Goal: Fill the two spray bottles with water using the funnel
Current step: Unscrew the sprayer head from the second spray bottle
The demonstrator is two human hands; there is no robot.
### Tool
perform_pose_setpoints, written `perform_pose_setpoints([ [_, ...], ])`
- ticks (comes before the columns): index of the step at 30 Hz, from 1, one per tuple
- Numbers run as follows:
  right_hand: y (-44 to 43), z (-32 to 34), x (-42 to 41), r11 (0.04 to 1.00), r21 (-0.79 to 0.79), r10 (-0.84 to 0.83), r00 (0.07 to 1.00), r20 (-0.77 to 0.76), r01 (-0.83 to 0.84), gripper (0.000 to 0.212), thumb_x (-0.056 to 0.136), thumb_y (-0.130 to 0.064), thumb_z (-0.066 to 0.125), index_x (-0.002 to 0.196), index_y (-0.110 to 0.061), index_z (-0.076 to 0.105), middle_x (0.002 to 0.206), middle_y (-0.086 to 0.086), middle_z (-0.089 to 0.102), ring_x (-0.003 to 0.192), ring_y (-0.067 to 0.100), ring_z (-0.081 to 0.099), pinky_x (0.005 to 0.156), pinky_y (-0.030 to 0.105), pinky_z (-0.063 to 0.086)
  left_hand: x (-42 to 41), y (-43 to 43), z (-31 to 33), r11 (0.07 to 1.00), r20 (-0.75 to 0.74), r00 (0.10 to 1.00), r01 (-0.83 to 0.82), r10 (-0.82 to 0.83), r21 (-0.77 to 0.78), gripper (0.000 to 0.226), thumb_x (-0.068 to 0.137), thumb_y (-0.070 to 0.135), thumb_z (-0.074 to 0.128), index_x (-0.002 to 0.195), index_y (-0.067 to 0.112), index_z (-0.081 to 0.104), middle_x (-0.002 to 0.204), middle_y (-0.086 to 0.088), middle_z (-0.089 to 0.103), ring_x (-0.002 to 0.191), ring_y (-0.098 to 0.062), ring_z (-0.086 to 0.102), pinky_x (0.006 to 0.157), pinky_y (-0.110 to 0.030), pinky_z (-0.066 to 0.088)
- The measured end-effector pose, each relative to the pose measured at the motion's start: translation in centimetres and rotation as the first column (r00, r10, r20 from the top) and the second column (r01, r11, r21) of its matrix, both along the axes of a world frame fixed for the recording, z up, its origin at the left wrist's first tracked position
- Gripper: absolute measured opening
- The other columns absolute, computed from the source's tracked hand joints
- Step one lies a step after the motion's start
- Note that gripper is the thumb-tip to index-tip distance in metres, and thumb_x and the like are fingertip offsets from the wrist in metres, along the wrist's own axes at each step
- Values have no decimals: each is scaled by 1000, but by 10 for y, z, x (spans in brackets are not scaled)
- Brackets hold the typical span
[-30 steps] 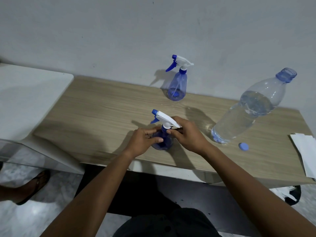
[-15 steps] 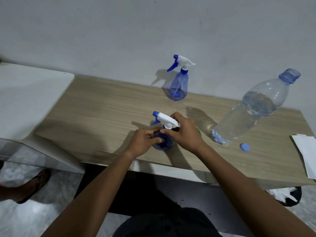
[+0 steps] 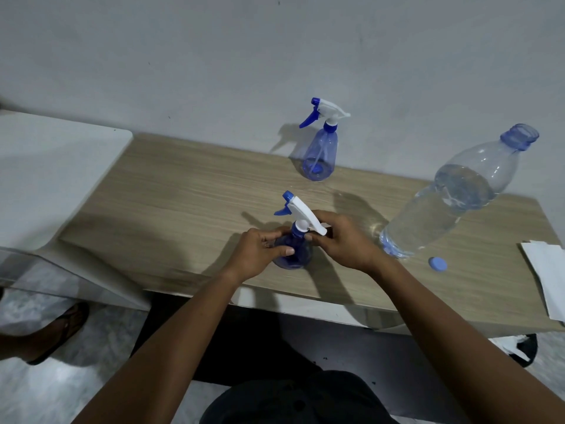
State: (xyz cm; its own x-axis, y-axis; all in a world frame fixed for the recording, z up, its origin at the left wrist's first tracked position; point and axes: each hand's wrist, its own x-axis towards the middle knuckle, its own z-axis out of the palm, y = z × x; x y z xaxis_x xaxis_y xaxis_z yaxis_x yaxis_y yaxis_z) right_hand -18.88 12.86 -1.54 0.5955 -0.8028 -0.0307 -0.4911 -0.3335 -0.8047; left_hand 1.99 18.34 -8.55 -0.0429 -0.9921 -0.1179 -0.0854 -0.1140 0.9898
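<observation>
On woodgrain tabletop (image 3: 183, 209), translucent conical bottle (image 3: 298, 259)

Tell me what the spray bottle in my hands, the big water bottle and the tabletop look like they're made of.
The near spray bottle: translucent blue plastic, glossy, since you see through its body; its trigger head looks opaque white plastic. The water bottle: thin clear plastic, water visible inside. The tabletop: matte wood-grain, probably laminate.

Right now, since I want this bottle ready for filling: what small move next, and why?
Probably unscrew the spray head: the left hand grips the near spray bottle, the right hand pinches its collar, and the head sits on the neck, blocking any pour.
</observation>
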Motion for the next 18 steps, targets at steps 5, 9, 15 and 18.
perform_pose_setpoints([
  [5,2,2,7,997,2,-82,997,-5,82,50,78,-23,86,123,-27,65,105,-11,72,98,6,66,87,36,56,0,1,3,1000,6,1000,21,-21,-12,44,82,3,79,117,28,72,116,8,75,115,-7,67,102,-26,51],
  [9,2,-2,10,991,-12,-131,991,20,131,35,77,-28,85,108,-27,69,95,-9,73,90,10,67,83,44,56,-1,2,5,1000,7,1000,9,-9,-5,45,82,3,79,115,32,71,112,14,75,112,-4,68,95,-18,51],
  [15,2,9,8,987,109,-136,971,196,117,17,85,-5,80,102,-7,75,88,-1,77,82,8,70,78,32,57,-1,2,6,1000,61,998,13,-11,-26,44,81,6,80,115,33,71,113,13,75,111,-2,67,97,-18,50],
  [18,-3,31,9,976,157,-201,915,349,154,20,83,5,78,102,1,72,80,-4,74,77,3,67,74,21,56,0,1,9,997,162,986,57,-47,-54,44,83,10,80,120,31,71,118,18,72,116,0,64,102,-18,47],
])
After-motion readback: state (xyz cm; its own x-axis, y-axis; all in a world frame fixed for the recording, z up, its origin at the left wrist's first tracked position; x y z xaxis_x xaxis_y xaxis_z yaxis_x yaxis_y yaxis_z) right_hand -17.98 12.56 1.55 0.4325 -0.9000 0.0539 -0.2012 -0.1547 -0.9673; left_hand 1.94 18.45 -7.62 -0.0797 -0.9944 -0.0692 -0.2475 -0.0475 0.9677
